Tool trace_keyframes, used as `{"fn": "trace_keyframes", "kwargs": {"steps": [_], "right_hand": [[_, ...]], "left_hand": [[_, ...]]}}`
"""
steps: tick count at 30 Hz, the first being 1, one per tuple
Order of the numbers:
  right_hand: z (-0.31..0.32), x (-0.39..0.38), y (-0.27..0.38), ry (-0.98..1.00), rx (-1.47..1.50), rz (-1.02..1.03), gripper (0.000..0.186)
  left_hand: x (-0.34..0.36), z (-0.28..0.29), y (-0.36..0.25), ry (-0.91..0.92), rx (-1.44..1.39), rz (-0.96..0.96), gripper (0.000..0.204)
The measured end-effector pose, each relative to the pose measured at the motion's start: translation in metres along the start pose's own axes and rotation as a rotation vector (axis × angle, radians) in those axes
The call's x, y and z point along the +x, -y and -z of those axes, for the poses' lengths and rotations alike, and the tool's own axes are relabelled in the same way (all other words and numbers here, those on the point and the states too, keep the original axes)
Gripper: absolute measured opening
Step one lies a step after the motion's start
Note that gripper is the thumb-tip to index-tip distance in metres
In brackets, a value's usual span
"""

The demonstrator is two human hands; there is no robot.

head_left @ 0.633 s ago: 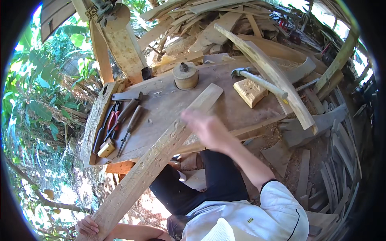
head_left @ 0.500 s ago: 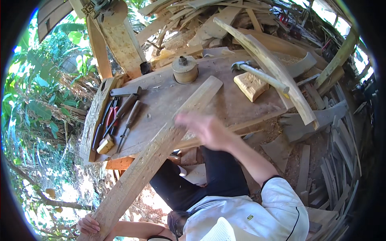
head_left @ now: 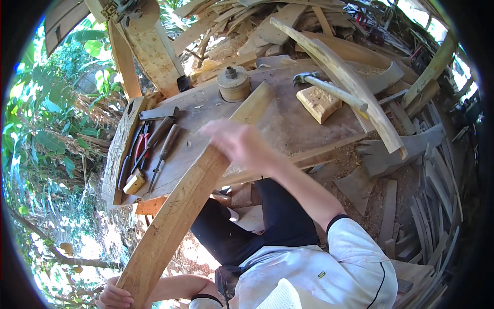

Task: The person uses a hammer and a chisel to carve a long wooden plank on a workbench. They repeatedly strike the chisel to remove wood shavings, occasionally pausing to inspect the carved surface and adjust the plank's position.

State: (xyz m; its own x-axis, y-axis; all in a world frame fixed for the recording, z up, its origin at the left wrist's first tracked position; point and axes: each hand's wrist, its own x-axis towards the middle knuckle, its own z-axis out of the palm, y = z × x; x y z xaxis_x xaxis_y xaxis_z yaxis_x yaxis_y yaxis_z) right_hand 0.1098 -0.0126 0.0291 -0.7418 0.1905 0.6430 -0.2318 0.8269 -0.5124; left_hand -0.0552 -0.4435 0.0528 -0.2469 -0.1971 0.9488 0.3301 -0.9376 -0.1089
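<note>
A long wooden plank (head_left: pixel 175 219) slants from my lower left up over the workbench (head_left: pixel 293 135), its far end near a round spindle block (head_left: pixel 233 85). My left hand (head_left: pixel 114 295) is closed round the plank's near end. Over the plank's upper half is my right hand (head_left: pixel 241 146), smeared by motion; whether it touches the wood I cannot make out. The plank now shows a smoother, yellower face than before, and its far end looks tilted on edge.
Chisels (head_left: pixel 163 149), red-handled pliers (head_left: pixel 141 147) and a small wooden block (head_left: pixel 135 182) lie at the bench's left. A hammer (head_left: pixel 334 92) rests on a carved wood block (head_left: pixel 319 103) at right, beside a long pale pole (head_left: pixel 355 95). Wood offcuts (head_left: pixel 388 211) cover the ground at right.
The plank has turned about its length, showing another face, and its far end has shifted slightly left. My right hand has moved left and up a little; my left hand keeps its hold.
</note>
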Motion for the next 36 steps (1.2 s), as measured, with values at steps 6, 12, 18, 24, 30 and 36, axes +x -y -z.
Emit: {"fn": "trace_keyframes", "kwargs": {"steps": [6, 12, 18, 24, 30, 36], "right_hand": [[-0.015, 0.001, 0.064, -0.029, 0.199, 0.141, 0.022], [0.014, -0.002, -0.025, -0.098, 0.022, -0.111, 0.031], [0.046, -0.013, -0.131, -0.255, -0.181, -0.316, 0.033], [0.013, -0.018, -0.042, -0.132, -0.073, -0.033, 0.035], [0.036, -0.028, -0.064, -0.082, -0.174, -0.447, 0.031], [0.01, -0.048, 0.005, -0.046, -0.031, -0.068, 0.032]], "left_hand": [[0.0, 0.005, 0.01, 0.123, -0.108, -0.016, 0.033], [0.014, -0.001, 0.003, 0.092, -0.077, -0.004, 0.028], [0.015, -0.012, 0.006, 0.04, -0.067, 0.015, 0.024], [0.043, 0.002, -0.023, 0.05, -0.124, 0.082, 0.023], [0.027, -0.029, 0.008, -0.096, 0.225, 0.034, 0.035], [0.015, -0.02, -0.022, -0.372, 0.353, 0.086, 0.07]]}}
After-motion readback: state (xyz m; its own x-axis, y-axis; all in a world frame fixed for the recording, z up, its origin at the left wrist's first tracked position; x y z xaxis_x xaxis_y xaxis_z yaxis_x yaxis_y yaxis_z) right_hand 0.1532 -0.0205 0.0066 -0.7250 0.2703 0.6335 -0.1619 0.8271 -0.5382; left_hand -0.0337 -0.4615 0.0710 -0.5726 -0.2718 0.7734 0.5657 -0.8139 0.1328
